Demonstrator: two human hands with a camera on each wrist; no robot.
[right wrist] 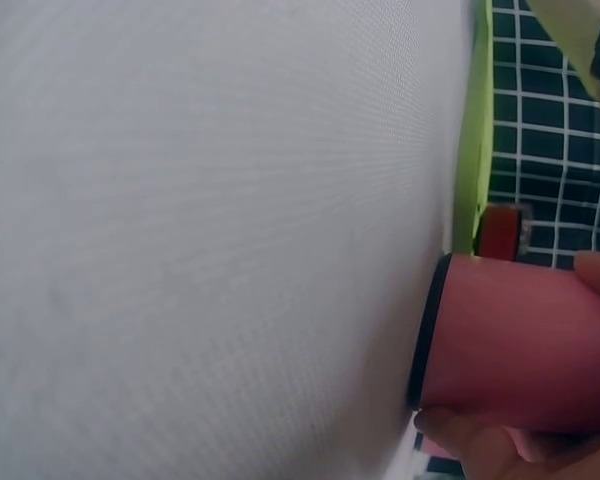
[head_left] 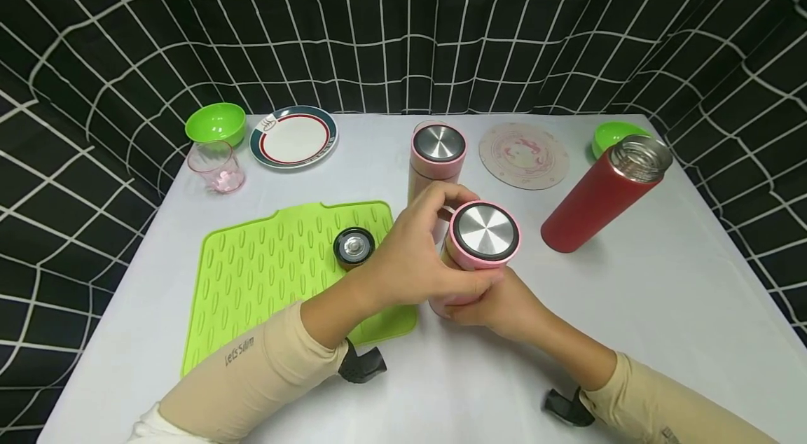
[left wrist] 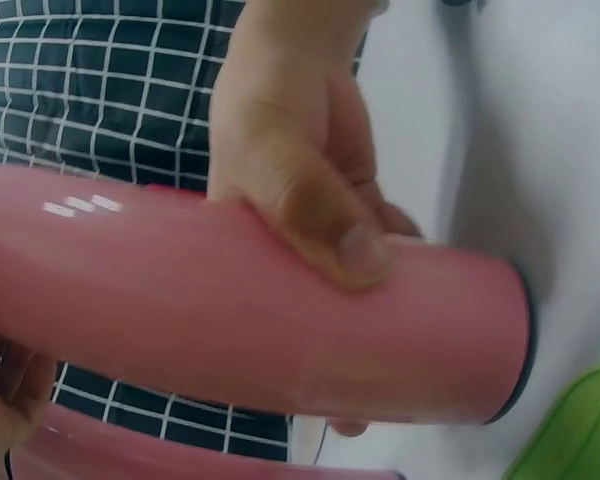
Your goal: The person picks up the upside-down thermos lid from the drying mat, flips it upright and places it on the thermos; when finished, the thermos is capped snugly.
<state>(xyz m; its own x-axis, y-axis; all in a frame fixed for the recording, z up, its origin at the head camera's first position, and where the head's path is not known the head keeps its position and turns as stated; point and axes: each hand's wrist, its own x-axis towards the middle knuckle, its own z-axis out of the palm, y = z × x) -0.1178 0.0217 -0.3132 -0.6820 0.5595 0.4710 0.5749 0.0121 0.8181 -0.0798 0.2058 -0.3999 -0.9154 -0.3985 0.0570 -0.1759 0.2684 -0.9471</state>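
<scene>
A pink thermos bottle (head_left: 482,244) with a steel-topped cap stands on the white table (head_left: 662,304), tilted a little toward me. My left hand (head_left: 429,251) wraps its fingers and thumb around the cap. My right hand (head_left: 498,307) grips the bottle's body lower down. In the left wrist view the pink bottle (left wrist: 230,300) lies across the frame with the right hand's thumb (left wrist: 360,245) pressed on it. The right wrist view shows the bottle's black-ringed base (right wrist: 510,345) against the table, fingers (right wrist: 500,450) under it.
A second pink bottle (head_left: 438,150) stands just behind. An open red thermos (head_left: 599,199) stands to the right. A black lid (head_left: 354,248) lies on a green mat (head_left: 252,283). Behind are two green bowls (head_left: 216,123) (head_left: 614,136), a plate (head_left: 293,137), a pink cup (head_left: 216,167) and a round coaster (head_left: 523,155).
</scene>
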